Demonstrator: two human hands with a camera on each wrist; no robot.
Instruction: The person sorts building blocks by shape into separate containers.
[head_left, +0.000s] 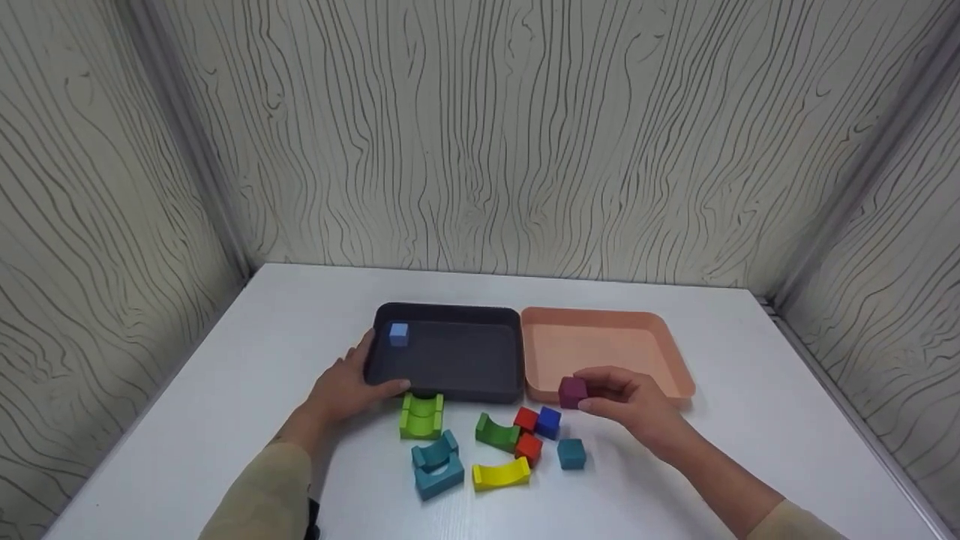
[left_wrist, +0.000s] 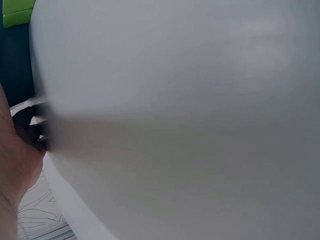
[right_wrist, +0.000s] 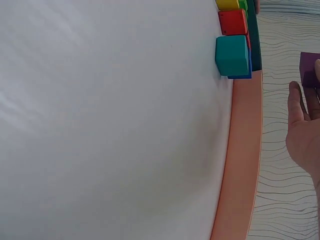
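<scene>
My right hand (head_left: 637,409) pinches a purple cube (head_left: 573,392) between thumb and fingers. The cube overlaps the front rim of the peach tray (head_left: 684,367) in the head view; in the right wrist view the same cube (right_wrist: 309,70) shows at the right edge. My left hand (head_left: 346,390) rests at the near left corner of the dark tray (head_left: 457,391), fingers along its left side and thumb stretched by its front rim. A light blue cube (head_left: 399,334) sits inside the dark tray, toward the back left. Only part of the left hand (left_wrist: 20,165) appears in its wrist view.
In front of the trays lie light green arched blocks (head_left: 421,417), a green one (head_left: 496,433), teal arched blocks (head_left: 439,474) and a yellow one (head_left: 501,475). Two red cubes (head_left: 528,448), a blue cube (head_left: 549,424) and a teal cube (head_left: 571,454) are grouped nearby.
</scene>
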